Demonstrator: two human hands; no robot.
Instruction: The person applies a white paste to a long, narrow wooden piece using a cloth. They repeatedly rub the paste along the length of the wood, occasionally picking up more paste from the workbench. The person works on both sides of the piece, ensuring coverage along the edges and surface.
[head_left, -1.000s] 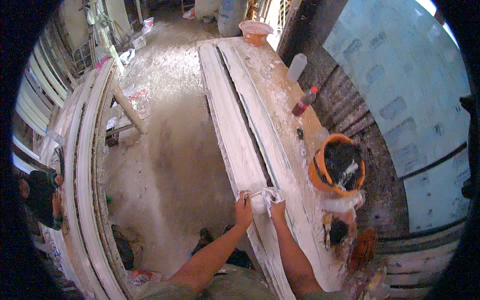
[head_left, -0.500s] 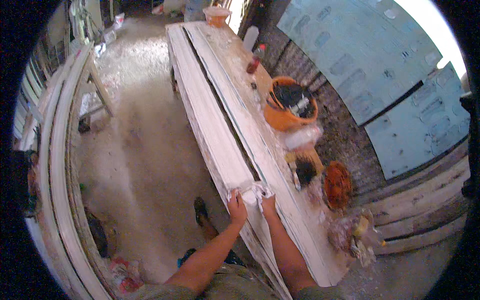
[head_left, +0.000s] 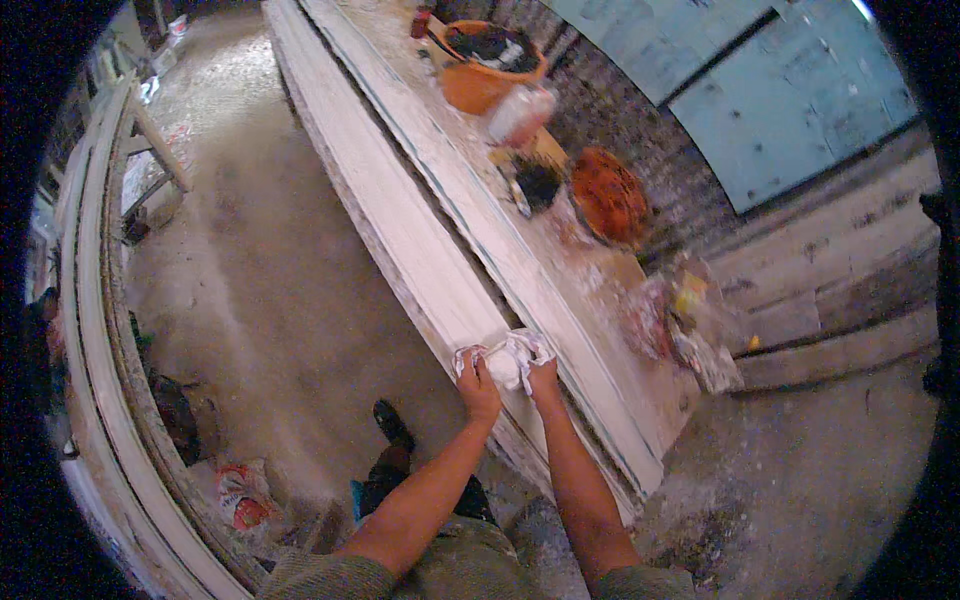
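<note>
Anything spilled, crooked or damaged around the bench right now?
Nothing looks knocked over. Both hands, left hand and right hand, grip a white cloth on the long white board. The orange bucket stands upright. The only mess is crumpled wrappers heaped at the bench's near end and white dust on the floor.

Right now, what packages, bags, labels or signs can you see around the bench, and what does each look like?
Crumpled wrappers: right end of the bench, clear plastic with yellow and red patches.
Bag: on the floor at lower left, crumpled, white with red.
Plastic container: beside the orange bucket, whitish with a reddish tint, blurred.
No signs or screens visible.
</note>
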